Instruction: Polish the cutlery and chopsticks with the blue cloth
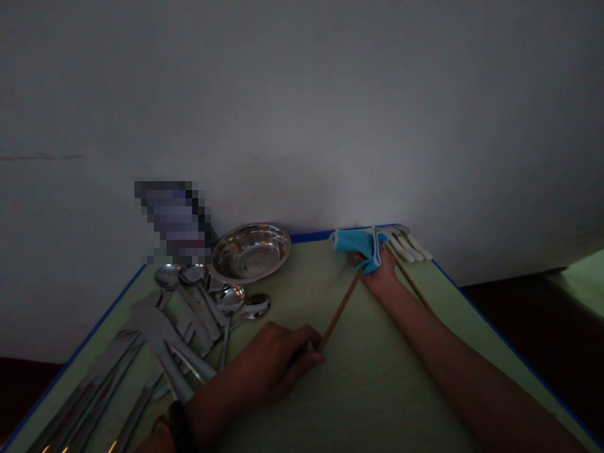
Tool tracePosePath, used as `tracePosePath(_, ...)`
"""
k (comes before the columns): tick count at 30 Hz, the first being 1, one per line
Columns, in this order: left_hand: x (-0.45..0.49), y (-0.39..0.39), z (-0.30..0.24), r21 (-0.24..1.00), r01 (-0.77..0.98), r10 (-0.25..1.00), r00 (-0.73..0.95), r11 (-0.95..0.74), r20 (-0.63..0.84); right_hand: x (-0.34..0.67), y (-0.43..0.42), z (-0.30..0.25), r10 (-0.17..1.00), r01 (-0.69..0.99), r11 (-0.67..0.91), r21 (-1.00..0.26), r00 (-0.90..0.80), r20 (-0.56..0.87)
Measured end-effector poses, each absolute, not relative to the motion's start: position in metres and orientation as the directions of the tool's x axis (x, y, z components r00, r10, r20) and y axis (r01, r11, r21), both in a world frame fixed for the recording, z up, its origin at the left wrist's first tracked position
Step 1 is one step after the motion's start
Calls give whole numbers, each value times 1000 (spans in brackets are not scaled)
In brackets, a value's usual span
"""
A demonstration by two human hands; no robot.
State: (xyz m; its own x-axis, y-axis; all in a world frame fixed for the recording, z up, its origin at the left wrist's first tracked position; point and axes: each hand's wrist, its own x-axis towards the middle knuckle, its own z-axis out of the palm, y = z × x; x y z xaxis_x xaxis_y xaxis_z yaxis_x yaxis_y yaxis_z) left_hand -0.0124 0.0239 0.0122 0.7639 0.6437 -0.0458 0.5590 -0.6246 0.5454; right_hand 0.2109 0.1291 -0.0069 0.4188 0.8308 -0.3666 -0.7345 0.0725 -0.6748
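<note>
My left hand pinches the near end of a wooden chopstick between thumb and fingers, low over the table's middle. The stick slants up and away to the right. At its far end my right hand is closed round a blue cloth with a pale edging, which hides the tip of the stick. A second thin wooden stick, probably another chopstick, lies on the table just right of my right wrist and is partly covered by my forearm.
Metal spoons, a fork and long flat utensils are heaped at the left. Behind them stand a steel bowl and a blurred-out upright object. Several white-handled utensils lie at the back right. A wall borders the blue-edged table.
</note>
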Motion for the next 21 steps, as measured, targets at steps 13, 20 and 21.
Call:
tracePosePath(13, -6, 23, 14, 538, 704, 799, 595, -465, -88, 169, 104, -15, 933, -712, -37, -701, 227, -280)
tracePosePath(20, -6, 22, 13, 463, 730, 790, 606, -503, -97, 170, 103, -9, 957, -694, -159, -702, 66, -283)
tracePosePath(21, -6, 23, 13, 438, 733, 785, 612, -520, -93, 171, 104, -9, 956, -693, -171, -700, 56, -289)
